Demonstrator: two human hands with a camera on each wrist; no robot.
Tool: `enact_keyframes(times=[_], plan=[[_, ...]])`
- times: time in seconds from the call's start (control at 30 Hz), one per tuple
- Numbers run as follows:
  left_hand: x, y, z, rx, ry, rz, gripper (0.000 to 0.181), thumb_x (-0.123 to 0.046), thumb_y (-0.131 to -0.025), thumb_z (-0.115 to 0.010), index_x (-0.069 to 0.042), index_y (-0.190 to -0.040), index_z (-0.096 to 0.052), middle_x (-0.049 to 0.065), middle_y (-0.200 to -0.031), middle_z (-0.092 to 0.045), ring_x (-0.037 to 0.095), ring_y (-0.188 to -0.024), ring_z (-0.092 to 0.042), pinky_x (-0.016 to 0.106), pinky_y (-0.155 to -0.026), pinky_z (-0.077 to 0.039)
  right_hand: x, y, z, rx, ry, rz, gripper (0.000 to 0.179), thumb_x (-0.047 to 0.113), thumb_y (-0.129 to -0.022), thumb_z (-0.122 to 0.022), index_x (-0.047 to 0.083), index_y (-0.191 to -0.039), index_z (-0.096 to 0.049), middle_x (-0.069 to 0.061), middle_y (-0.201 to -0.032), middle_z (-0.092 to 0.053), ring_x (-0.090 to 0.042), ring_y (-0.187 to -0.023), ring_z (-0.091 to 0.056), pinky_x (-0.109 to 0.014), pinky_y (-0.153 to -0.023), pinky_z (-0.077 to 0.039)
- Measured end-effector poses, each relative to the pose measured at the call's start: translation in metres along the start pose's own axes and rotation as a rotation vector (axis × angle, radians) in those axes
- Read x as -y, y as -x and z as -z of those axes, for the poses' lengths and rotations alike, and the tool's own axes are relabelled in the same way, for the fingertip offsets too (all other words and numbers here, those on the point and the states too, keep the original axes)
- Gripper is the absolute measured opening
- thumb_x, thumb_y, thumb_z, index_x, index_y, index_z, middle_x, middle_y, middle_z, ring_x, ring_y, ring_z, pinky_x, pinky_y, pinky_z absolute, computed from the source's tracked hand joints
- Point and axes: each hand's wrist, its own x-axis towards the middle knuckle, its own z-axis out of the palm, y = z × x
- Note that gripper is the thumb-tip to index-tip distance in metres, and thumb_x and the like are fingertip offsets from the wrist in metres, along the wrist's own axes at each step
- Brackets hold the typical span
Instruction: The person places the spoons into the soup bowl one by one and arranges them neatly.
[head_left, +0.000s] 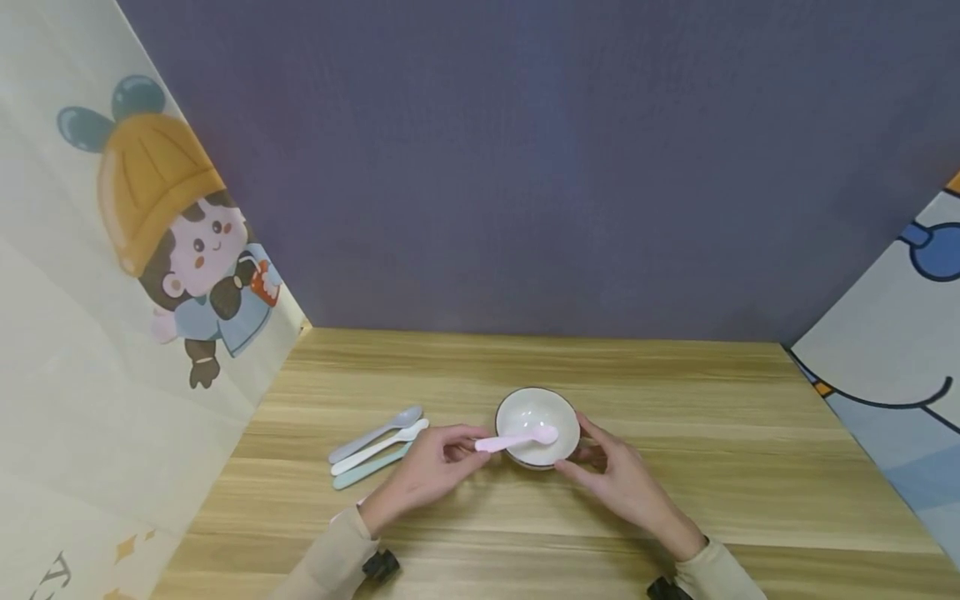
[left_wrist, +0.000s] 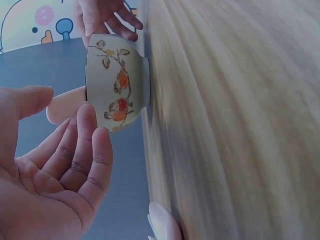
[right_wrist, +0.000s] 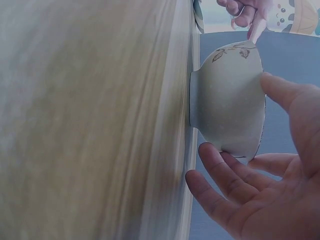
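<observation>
Pink spoon (head_left: 514,441) pinched in my left hand (head_left: 437,467) over the bowl (head_left: 521,408) my right hand (head_left: 621,482) grips, I'm seemingly placing it, which next calls for gentle release.

I see the right hand (right_wrist: 272,187), its thumb at the bowl (right_wrist: 230,100) rim. The left hand (right_wrist: 252,14) shows beyond the bowl.

The head view looks forward and down from above the table (head_left: 720,417), far enough back to take in both hands and the wall (head_left: 525,167). Each wrist view sits low and close, rolled sideways: one looks past the left hand (head_left: 435,467), the other past the right hand (head_left: 622,483). They share the bowl (head_left: 523,410), seen from opposing sides.
</observation>
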Motion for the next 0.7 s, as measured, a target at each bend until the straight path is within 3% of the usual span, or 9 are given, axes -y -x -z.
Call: enact_keyframes(times=[0.27,0.7], plan=[[0.005,0.003,0.004,0.009,-0.011,-0.002,0.036,-0.025,-0.097,-0.078,-0.007,-0.129,-0.075,0.006,-0.105,-0.081,0.008,-0.082,-0.071,0.022,-0.074,-0.059,-0.001,-0.001,0.000,0.003,-0.006,0.002,0.088,0.040,-0.089,-0.088,0.006,-0.159,-0.047,-0.014,-0.139,-0.071,-0.017,-0.101,-0.079,-0.039,-0.088,-0.064],[0.015,0.009,0.014,-0.029,-0.035,0.028,0.035,-0.026,-0.100,-0.075,-0.004,-0.127,-0.075,0.006,-0.105,-0.081,0.009,-0.086,-0.073,0.022,-0.080,-0.059,-0.003,-0.003,0.000,0.005,0.005,0.022,0.088,0.042,-0.088,-0.088,0.007,-0.158,-0.047,-0.016,-0.146,-0.066,-0.019,-0.101,-0.079,-0.039,-0.089,-0.064]])
